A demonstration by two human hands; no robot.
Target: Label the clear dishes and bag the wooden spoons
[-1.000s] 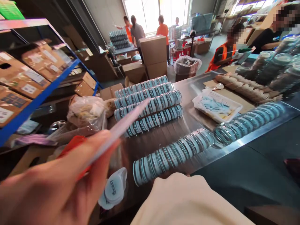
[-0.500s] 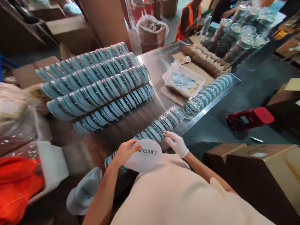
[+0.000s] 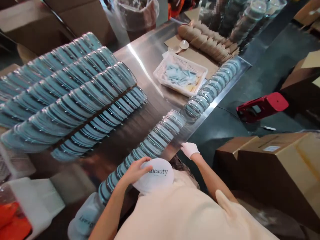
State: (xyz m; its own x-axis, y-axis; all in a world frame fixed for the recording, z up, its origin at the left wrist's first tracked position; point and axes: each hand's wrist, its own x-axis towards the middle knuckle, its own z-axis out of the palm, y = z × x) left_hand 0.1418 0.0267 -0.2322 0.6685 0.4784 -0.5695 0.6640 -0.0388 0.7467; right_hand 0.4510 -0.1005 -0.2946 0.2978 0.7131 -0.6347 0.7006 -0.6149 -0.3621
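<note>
Printed disc [image 3: 160, 180] near the glossy row [image 3: 150, 143] has left fingers [image 3: 137, 169] clamped on its edge, likely for steadiness; state of right fingers [image 3: 185, 147] unclear.

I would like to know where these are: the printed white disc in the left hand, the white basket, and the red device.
Printed white disc [image 3: 160, 178]: head view, its lettered face.
White basket [image 3: 188, 63]: head view, its far wall.
Red device [image 3: 268, 104]: head view, its casing.

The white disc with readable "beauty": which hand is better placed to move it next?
Probably the left hand: it holds the disc, while the gloved right hand is apart, near the table.
</note>
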